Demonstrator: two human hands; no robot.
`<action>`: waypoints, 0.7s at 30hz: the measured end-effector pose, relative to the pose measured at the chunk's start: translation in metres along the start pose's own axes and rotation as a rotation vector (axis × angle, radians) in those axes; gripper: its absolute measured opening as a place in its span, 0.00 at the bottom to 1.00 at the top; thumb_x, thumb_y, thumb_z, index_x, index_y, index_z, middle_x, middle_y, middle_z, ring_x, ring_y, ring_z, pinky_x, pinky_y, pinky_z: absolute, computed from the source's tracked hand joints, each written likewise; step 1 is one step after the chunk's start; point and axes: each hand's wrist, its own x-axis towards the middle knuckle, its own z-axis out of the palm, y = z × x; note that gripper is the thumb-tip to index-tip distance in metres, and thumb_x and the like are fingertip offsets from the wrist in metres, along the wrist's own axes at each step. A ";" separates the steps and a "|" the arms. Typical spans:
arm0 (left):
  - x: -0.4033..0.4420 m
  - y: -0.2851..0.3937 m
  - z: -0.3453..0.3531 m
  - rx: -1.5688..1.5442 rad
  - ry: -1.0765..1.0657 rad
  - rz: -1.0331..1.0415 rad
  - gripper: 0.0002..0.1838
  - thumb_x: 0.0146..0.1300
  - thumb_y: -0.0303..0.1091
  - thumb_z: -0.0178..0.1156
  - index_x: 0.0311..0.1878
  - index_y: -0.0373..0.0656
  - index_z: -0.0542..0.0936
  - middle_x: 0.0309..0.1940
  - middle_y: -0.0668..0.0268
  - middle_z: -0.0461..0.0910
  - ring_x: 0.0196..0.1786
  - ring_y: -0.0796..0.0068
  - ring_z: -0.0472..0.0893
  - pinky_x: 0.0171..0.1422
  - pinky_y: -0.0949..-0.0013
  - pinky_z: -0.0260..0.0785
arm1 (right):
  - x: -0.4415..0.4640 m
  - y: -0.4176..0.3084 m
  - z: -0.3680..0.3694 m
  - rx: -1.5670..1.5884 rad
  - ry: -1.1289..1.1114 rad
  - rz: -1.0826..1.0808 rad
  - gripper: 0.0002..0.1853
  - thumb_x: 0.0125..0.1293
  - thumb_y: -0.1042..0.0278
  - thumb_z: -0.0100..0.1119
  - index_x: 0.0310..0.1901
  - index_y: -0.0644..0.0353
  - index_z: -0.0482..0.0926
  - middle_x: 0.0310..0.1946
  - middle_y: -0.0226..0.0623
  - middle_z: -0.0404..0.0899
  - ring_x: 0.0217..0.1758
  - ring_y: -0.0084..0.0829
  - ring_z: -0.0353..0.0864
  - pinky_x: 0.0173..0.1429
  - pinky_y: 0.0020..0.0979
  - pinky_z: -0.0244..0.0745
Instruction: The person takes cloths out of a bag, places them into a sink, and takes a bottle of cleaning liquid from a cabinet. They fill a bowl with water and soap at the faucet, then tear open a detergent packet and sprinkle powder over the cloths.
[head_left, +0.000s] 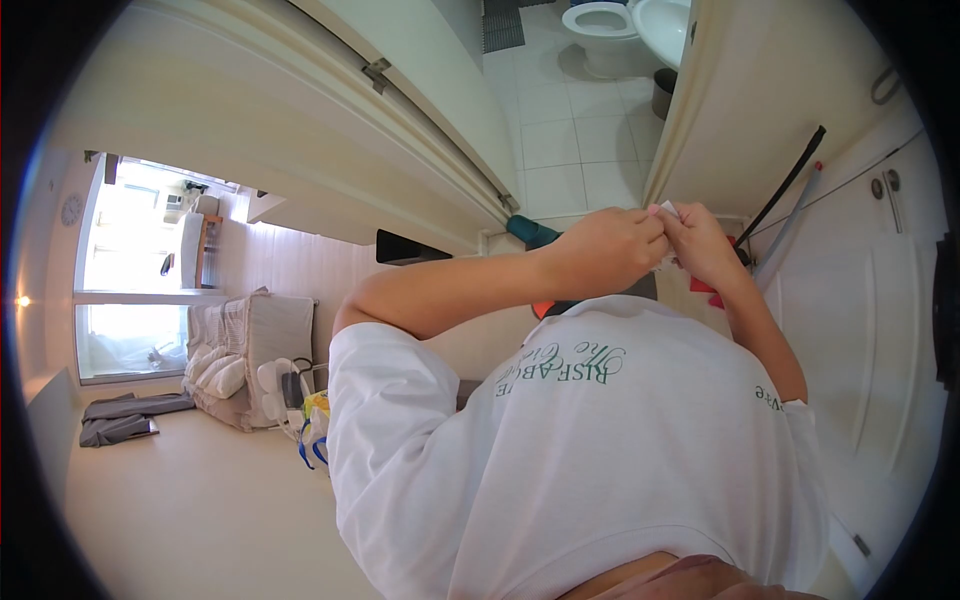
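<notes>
A tiled bathroom floor (552, 145) shows through the open doorway ahead of me, with a white toilet (603, 52), the edge of a basin (668, 32) and a dark bin (663, 97) beyond it. Off to my left, a draped piece of furniture (280, 340) stands by bright windows (130, 235); to my right is a white door (840, 330) with a metal handle (893, 190).

I have both hands raised in front of my white shirt (620, 450), close together. My left hand (615, 245) and right hand (703, 243) meet at the fingertips, pinched on a small white piece (669, 208) that sticks up between them; I cannot tell what it is. Behind my left wrist is a dark green object (530, 232). Something red (703, 286) shows beside my right wrist, and a long black pole (782, 183) leans beyond it.
</notes>
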 end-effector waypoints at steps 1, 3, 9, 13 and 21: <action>-0.001 0.000 0.002 0.005 0.007 0.009 0.06 0.54 0.29 0.56 0.33 0.37 0.78 0.34 0.60 0.78 0.40 0.65 0.79 0.41 0.68 0.75 | -0.002 -0.005 0.000 -0.001 -0.001 0.017 0.20 0.71 0.57 0.47 0.29 0.67 0.75 0.17 0.33 0.73 0.21 0.19 0.68 0.28 0.27 0.66; -0.002 -0.002 0.004 0.005 0.020 0.028 0.07 0.54 0.29 0.56 0.34 0.37 0.78 0.35 0.59 0.78 0.40 0.65 0.79 0.41 0.69 0.75 | -0.004 -0.008 0.001 0.002 0.008 0.030 0.20 0.70 0.59 0.47 0.30 0.71 0.75 0.18 0.37 0.75 0.23 0.21 0.69 0.32 0.30 0.69; 0.000 -0.007 0.003 -0.070 0.104 -0.028 0.07 0.53 0.27 0.59 0.35 0.37 0.76 0.32 0.63 0.74 0.36 0.65 0.76 0.38 0.66 0.71 | -0.004 0.007 0.007 0.064 0.124 -0.067 0.21 0.71 0.56 0.48 0.31 0.70 0.75 0.19 0.36 0.74 0.24 0.21 0.68 0.32 0.29 0.67; -0.001 -0.016 -0.006 -0.326 0.165 -0.279 0.05 0.57 0.27 0.59 0.37 0.40 0.78 0.33 0.63 0.76 0.38 0.63 0.76 0.39 0.63 0.70 | -0.012 0.006 0.011 0.136 0.196 -0.121 0.21 0.72 0.56 0.48 0.33 0.69 0.77 0.19 0.30 0.73 0.25 0.17 0.67 0.31 0.26 0.65; -0.001 -0.001 -0.017 -0.356 0.336 -0.364 0.07 0.51 0.29 0.67 0.34 0.44 0.82 0.33 0.67 0.79 0.37 0.66 0.75 0.39 0.66 0.69 | -0.011 0.010 0.008 0.279 0.227 -0.159 0.19 0.73 0.56 0.47 0.39 0.66 0.79 0.22 0.25 0.75 0.24 0.13 0.67 0.28 0.21 0.63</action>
